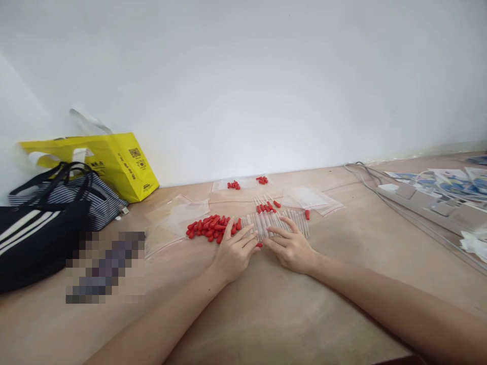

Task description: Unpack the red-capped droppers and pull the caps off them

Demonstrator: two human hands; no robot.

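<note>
A row of thin clear tubes (274, 219) lies side by side on the table in front of me. My left hand (235, 256) rests at the left part of the row, fingers stretched out over the tube ends. Beside its fingertips is a pile of red rubber bulbs (207, 227). From the other side, my right hand (293, 249) spreads its fingers over the near ends of the tubes. Several tubes with red bulbs on their ends (266, 207) lie just beyond the row. A single red bulb (307, 215) sits at the row's right end. Another bulb shows partly between my hands.
Clear zip bags lie left (178, 215) and right (310, 200); a farther bag (218, 185) has red bulbs on it. At left stand a yellow bag (129, 167) and a black bag (41, 243), near a blurred patch. A power strip (429, 205) with cables lies right.
</note>
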